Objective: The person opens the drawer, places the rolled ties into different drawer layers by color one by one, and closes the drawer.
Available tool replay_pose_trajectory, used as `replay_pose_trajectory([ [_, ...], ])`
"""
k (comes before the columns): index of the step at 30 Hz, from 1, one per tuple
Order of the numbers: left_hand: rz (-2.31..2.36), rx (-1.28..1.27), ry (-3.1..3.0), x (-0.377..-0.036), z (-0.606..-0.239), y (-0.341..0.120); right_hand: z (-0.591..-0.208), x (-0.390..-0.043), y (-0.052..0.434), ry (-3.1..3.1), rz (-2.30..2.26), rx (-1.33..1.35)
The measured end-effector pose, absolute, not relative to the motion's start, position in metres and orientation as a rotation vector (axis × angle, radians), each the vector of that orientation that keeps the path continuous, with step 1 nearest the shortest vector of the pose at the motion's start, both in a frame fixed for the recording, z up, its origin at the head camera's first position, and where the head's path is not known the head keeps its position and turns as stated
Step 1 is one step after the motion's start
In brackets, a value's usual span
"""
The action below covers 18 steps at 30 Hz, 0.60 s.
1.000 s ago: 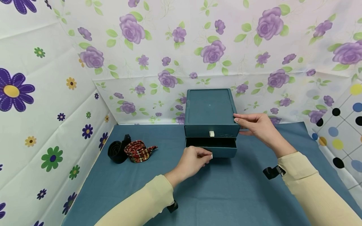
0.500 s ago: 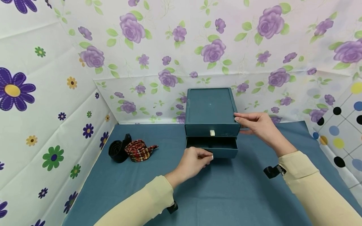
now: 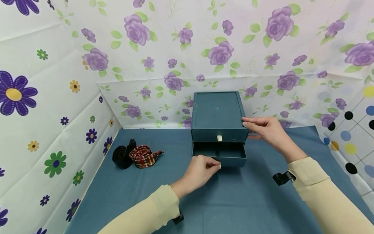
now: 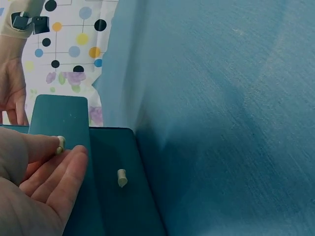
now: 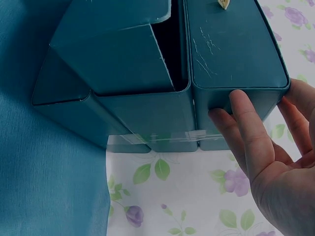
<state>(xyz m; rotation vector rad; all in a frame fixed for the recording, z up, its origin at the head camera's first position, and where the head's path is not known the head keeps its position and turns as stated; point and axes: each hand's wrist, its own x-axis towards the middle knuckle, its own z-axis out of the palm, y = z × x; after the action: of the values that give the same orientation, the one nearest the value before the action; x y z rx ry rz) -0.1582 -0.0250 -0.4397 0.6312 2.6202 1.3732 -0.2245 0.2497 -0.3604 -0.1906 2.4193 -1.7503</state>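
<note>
The likeliest trouble is the drawer unit [image 3: 217,110] sliding or twisting toward the left hand [image 3: 200,172], since a pull there acts lower down while the right hand [image 3: 268,133] braces only a near corner of the top tier. The 3 tiers look like stacked boxes with clear tape [image 5: 196,133] along the side, so a hard tug might shift 1 against another. Drawn much farther, the middle drawer [image 3: 233,162] could sag or drop from its slot, and its small white knob [image 4: 60,143] could slip free.

The left hand pinches that knob between thumb and finger, its gap closed to the knob's width. The right hand is moderately spread, fingers fairly straight, some at the top edge and 2 against the side. The middle drawer is partly out, just beyond the left hand; a lower knob [image 4: 122,178] is near those fingers, unheld. A black roll [image 3: 121,159] and a plaid roll [image 3: 141,157] lie well left of the left hand, untouched.
</note>
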Motion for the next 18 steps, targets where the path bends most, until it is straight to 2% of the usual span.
replay_pose_trajectory([
  [18,1.048,0.811,2.767,-0.147,-0.426,-0.023,-0.361,-0.225,0.25,2.434,-1.751,-0.221],
])
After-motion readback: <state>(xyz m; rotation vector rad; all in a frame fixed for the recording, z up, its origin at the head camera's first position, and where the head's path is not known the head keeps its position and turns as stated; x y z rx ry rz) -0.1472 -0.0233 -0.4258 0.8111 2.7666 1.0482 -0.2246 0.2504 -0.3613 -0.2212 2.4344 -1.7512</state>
